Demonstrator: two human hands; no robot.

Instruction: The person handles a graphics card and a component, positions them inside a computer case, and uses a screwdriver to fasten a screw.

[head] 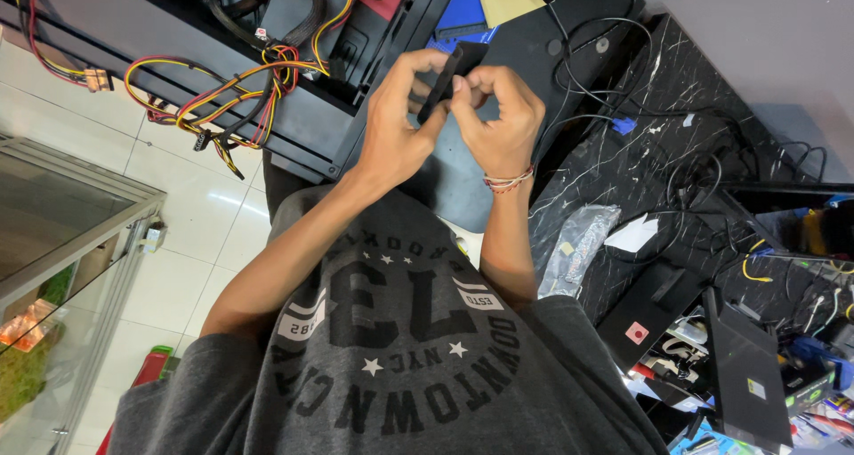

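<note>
Both hands are closed on a small black flat part [449, 80], held up in front of the chest: the left hand [396, 121] pinches its lower end, the right hand [498, 117] grips its upper side with bent fingers. Behind it an open computer case [294, 126] with coloured cables [240, 86] is seen, and a dark marbled worktop [658, 108] beside. The part is probably best kept steady by the left hand while small, even pressure is given by the right fingertips.
</note>
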